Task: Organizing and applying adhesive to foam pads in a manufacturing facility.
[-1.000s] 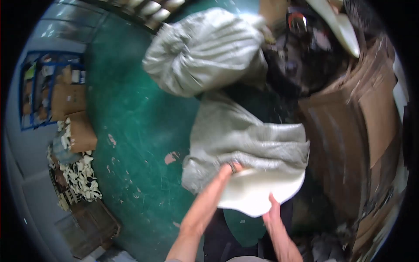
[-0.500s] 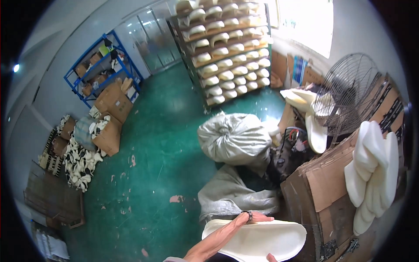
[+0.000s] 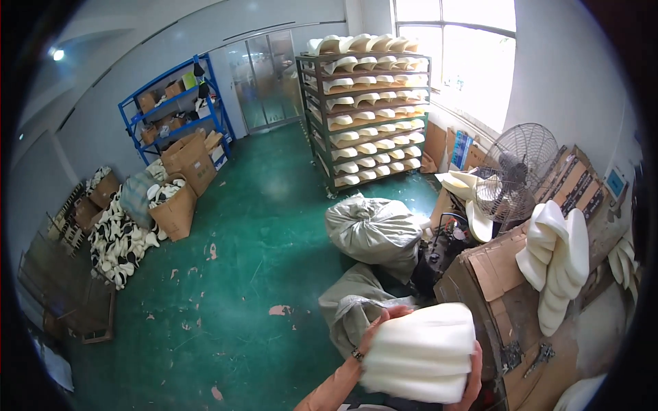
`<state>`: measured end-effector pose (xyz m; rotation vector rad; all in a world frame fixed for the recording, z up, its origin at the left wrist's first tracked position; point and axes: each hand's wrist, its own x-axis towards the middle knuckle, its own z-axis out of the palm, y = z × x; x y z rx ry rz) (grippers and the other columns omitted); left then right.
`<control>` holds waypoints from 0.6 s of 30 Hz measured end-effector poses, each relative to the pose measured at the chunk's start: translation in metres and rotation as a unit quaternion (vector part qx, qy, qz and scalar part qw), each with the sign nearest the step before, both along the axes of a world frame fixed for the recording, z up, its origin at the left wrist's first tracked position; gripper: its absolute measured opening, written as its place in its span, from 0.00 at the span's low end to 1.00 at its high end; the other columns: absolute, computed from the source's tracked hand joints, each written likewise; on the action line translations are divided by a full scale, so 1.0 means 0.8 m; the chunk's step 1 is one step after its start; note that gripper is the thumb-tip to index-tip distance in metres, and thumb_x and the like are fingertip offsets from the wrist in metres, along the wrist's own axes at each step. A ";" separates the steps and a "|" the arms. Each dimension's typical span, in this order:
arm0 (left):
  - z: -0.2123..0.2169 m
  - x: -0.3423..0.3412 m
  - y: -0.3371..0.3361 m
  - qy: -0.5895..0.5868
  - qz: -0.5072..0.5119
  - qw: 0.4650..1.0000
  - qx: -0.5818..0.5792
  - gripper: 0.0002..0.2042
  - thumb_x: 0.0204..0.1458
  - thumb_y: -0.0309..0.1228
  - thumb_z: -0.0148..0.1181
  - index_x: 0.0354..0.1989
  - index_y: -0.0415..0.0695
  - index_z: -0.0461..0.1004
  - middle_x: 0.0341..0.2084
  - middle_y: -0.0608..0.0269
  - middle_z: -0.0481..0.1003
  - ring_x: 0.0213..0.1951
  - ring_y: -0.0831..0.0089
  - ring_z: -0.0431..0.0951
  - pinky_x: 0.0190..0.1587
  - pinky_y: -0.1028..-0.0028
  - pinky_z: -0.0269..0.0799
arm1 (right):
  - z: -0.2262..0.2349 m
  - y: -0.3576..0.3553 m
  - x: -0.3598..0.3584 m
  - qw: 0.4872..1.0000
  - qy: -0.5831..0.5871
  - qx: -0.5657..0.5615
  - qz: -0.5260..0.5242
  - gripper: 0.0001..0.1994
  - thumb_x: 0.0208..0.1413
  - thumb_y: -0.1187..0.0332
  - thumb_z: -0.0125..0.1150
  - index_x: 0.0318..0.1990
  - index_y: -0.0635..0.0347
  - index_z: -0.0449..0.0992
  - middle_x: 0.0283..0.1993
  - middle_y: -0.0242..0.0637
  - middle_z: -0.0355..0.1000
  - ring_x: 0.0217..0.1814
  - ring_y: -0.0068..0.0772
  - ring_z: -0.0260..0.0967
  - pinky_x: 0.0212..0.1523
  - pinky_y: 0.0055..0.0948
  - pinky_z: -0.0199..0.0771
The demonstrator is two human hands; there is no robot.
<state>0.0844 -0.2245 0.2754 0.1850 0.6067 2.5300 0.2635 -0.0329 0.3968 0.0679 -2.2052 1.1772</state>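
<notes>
Low in the view, right of centre, I hold a stack of white sole-shaped foam pads [image 3: 418,355] between both hands. Several rounded edges show side by side, slightly blurred. My left hand [image 3: 382,325], with a bracelet at the wrist, is closed on the stack's left and far side. Along the right side my right hand [image 3: 474,375] grips it, its fingers partly hidden. Just beyond the stack, an opened grey woven sack [image 3: 346,305] slumps on the floor. More white foam pads [image 3: 556,264] lie piled on a cardboard box [image 3: 490,274] to the right.
A full, tied woven sack [image 3: 373,229] stands ahead. Behind it rises a rack [image 3: 367,116] loaded with moulded white pieces. A wire-caged fan [image 3: 517,168] stands at the right. Blue shelves [image 3: 171,113], cartons [image 3: 175,209] and a black-and-white heap [image 3: 120,243] line the left side.
The foam pads have been raised and turned, from one broad flat face to several stacked edges. My right hand now shows along the right side. The view has tilted upward.
</notes>
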 end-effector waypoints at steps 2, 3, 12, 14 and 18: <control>-0.031 0.036 0.016 0.002 0.001 0.980 0.198 0.34 0.62 0.56 0.51 0.65 0.39 0.64 0.61 0.50 0.69 0.60 0.60 0.72 0.62 0.57 0.69 | 0.081 -0.020 0.019 0.976 0.005 0.196 0.099 0.22 0.69 0.64 0.44 0.67 0.60 0.66 0.72 0.50 0.59 0.76 0.53 0.52 0.74 0.55 0.45; -0.027 0.048 0.021 0.003 -0.005 0.980 0.201 0.34 0.62 0.56 0.51 0.65 0.39 0.64 0.61 0.50 0.69 0.60 0.60 0.72 0.62 0.57 0.69 | 0.097 -0.025 0.033 0.959 -0.015 0.258 0.116 0.23 0.65 0.69 0.46 0.67 0.60 0.67 0.73 0.48 0.59 0.77 0.53 0.52 0.74 0.55 0.44; -0.137 0.295 0.018 0.046 -0.005 0.982 0.181 0.35 0.61 0.55 0.52 0.66 0.39 0.63 0.61 0.49 0.69 0.60 0.59 0.72 0.62 0.57 0.69 | 0.212 -0.007 0.133 0.873 -0.148 0.447 0.128 0.32 0.46 0.82 0.50 0.63 0.56 0.71 0.70 0.46 0.62 0.75 0.52 0.55 0.72 0.63 0.45; -0.164 0.335 0.015 0.058 -0.003 0.983 0.175 0.35 0.61 0.55 0.53 0.66 0.39 0.63 0.61 0.49 0.69 0.60 0.59 0.72 0.62 0.57 0.69 | 0.224 0.021 0.161 0.868 -0.159 0.457 0.110 0.30 0.46 0.80 0.52 0.62 0.56 0.71 0.69 0.46 0.63 0.73 0.52 0.56 0.72 0.62 0.45; -0.135 0.374 0.116 0.066 0.018 0.986 0.154 0.35 0.61 0.55 0.53 0.66 0.39 0.62 0.61 0.49 0.69 0.60 0.59 0.72 0.62 0.57 0.70 | 0.240 0.108 0.237 0.865 -0.154 0.459 0.128 0.30 0.49 0.69 0.62 0.64 0.60 0.70 0.72 0.45 0.61 0.76 0.53 0.53 0.73 0.61 0.43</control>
